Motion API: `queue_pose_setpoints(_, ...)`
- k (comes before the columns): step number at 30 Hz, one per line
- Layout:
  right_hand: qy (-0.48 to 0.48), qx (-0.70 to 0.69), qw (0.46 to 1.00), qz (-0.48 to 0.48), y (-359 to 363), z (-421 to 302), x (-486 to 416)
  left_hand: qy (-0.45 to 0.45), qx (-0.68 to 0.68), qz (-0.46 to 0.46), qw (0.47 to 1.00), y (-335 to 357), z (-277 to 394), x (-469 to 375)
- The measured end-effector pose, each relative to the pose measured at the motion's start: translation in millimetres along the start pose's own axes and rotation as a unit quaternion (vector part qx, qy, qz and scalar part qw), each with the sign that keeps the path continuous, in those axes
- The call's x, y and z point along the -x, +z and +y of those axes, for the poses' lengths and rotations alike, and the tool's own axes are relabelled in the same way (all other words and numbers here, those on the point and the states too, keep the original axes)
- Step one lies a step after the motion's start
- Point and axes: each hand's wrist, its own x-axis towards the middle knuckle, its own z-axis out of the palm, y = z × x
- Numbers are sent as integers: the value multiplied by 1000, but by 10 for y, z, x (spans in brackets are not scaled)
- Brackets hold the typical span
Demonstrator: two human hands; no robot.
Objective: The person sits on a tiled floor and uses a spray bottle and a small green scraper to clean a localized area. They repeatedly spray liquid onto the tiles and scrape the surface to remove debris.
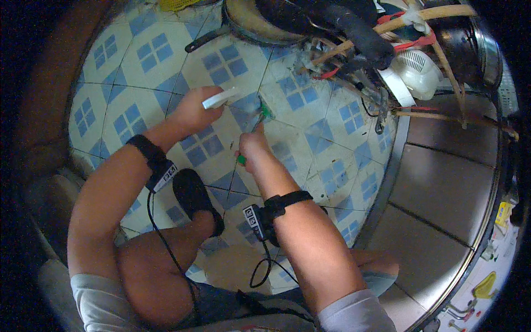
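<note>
My left hand (203, 110) is closed around a narrow white strip-like object (219, 98), held above the tiled floor (224, 64). To its right and nearer to me, my right hand (253, 149) grips a tool with a green handle end (241, 159); its thin shaft runs forward to a green part (265, 111) close to the floor. The tool's exact kind is hard to tell because its far end is blurred. The two hands are apart. Each of my wrists wears a black strap with a cabled sensor.
Ahead lies a pan (265, 25) with a black handle. At the upper right are wooden sticks (446, 11) tied with red strips, a white vented plastic device (417, 74) and a metal pot (487, 58). A raised brown-tiled ledge (439, 182) runs along the right.
</note>
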Motion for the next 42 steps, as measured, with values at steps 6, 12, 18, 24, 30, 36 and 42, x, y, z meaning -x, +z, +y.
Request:
queue_pose_setpoints(6, 43, 41, 998, -11, -250, -19, -110, 3, -7, -24, 1000, -42, 17, -20)
queue_pose_setpoints(12, 8, 207, 978, -23, -739, 161, 30, 13, 5, 30, 999, -34, 84, -5)
queue_pose_setpoints(18, -113, 547, 824, -95, -1941, 62, 13, 18, 17, -10, 1000, -42, 112, 3)
queue_pose_setpoints(24, -132, 723, 677, -40, -2199, -181, -375, 1, 16, -8, 1000, 48, 136, 53)
queue_pose_setpoints(30, -146, 758, 630, -86, -2463, -443, -466, 22, 16, 30, 999, 63, 193, 104)
queue_pose_setpoints(36, -175, 741, 645, -68, -2226, -607, -584, -29, 6, -29, 999, 41, 235, 43)
queue_pose_setpoints(42, -118, 709, 691, -77, -1988, -554, -431, 18, 16, -2, 1000, 61, 235, 40)
